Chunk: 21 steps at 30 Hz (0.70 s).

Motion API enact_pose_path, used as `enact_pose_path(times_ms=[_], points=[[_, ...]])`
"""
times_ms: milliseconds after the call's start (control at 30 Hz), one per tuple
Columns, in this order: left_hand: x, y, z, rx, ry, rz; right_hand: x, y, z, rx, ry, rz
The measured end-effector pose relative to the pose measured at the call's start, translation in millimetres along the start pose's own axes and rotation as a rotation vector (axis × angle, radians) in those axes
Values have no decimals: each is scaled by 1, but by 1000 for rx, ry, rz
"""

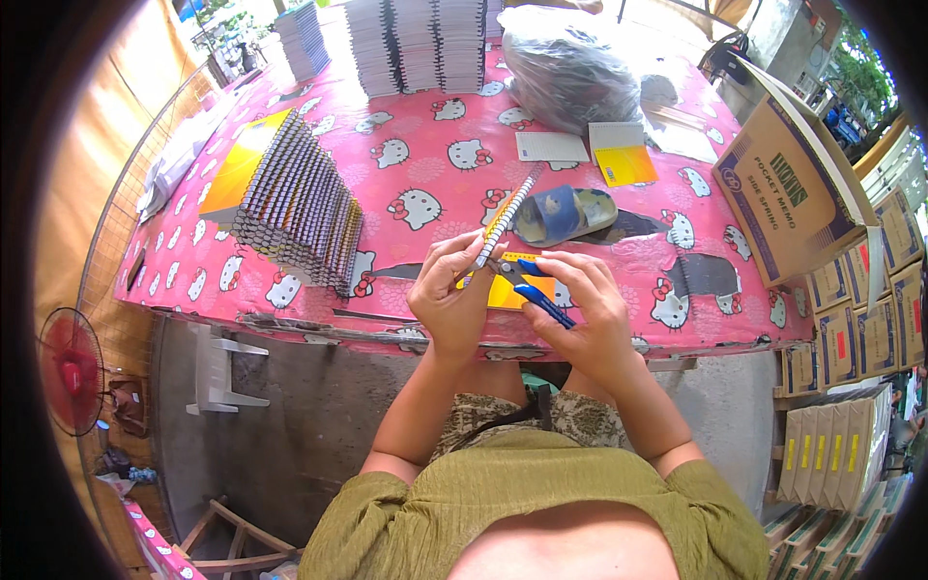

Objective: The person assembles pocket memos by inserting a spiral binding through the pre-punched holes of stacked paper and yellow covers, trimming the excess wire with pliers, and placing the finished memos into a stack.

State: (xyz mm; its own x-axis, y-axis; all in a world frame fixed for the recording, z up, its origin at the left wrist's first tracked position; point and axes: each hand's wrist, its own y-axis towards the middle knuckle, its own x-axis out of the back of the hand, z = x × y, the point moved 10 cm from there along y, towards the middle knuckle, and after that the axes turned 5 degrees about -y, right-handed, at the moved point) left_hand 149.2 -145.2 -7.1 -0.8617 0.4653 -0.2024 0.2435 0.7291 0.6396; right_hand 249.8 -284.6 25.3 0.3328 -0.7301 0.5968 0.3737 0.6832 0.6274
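Pink, yellow and blue showing across the frame

A pink tablecloth [425,145] patterned with white cartoon cats is filling the upper middle; yellow-covered notebooks [290,198] with white spiral bindings are leaning at upper left. At centre, a yellow notebook [512,275] with a white coil is showing beside blue-handled pliers [536,295]. A blue camouflage sandal [565,213] is lying above them. An olive-green patterned shirt [541,498] is filling the bottom, a red fan [70,372] is glowing at far left, and brown boxes [788,184] with purple print are sitting at right.
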Motion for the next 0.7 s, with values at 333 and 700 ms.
enact_pose_path(times_ms=[333,700], points=[[5,-1,-19,-151,121,-5,-46,-14,-35,-482,808,375],[106,110,-120,-192,3,-496,18,-40,-125,-484,87,68]])
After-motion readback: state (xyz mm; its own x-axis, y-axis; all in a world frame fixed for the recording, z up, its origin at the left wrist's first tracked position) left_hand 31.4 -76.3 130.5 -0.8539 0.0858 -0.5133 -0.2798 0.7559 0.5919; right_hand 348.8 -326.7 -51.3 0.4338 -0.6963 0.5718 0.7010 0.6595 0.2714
